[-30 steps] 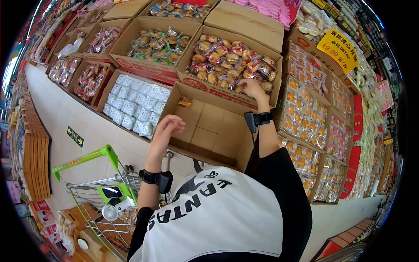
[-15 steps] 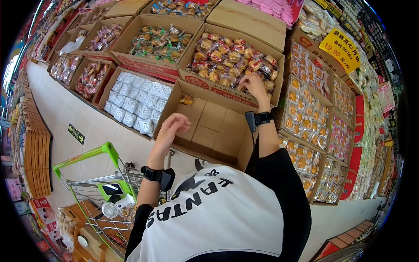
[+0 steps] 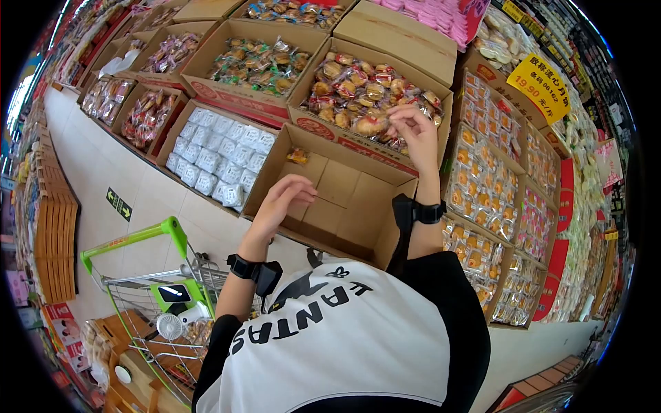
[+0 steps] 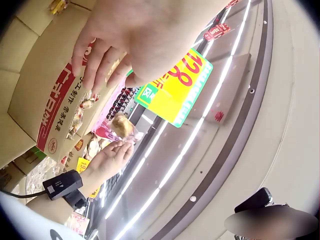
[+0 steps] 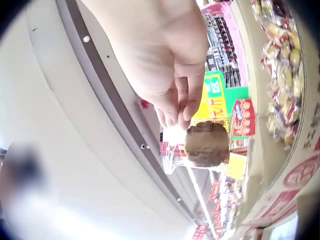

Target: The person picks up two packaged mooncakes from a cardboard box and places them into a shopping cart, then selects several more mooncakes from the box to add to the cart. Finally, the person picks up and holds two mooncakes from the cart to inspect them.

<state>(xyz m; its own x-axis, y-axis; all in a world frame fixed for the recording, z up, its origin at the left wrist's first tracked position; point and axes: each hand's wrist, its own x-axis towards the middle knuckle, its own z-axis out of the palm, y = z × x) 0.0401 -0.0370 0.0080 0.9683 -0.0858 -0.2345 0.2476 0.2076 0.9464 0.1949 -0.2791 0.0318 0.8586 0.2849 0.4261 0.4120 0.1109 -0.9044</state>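
In the head view my right hand (image 3: 417, 138) is above the front right of the box of wrapped pastries (image 3: 344, 83), pinching one wrapped pastry (image 3: 370, 124) by its clear wrapper. The right wrist view shows that round brown pastry (image 5: 207, 144) hanging from the fingertips of my right hand (image 5: 160, 55). My left hand (image 3: 284, 203), fingers relaxed and slightly bent, hovers over the left side of the lower cardboard box (image 3: 342, 180) and holds nothing. One small wrapped pastry (image 3: 297, 155) lies in that box's back left corner.
White wrapped packets (image 3: 219, 155) fill the box on the left. Trays of clear-wrapped pastries (image 3: 482, 179) stand on the right. A shopping cart (image 3: 131, 239) with a small fan (image 3: 170, 326) is at the lower left. A yellow price sign (image 3: 538, 87) stands at the back right.
My right hand has risen from among the pastries with one wrapped piece in its fingertips. My left hand has moved a little to the right over the lower box.
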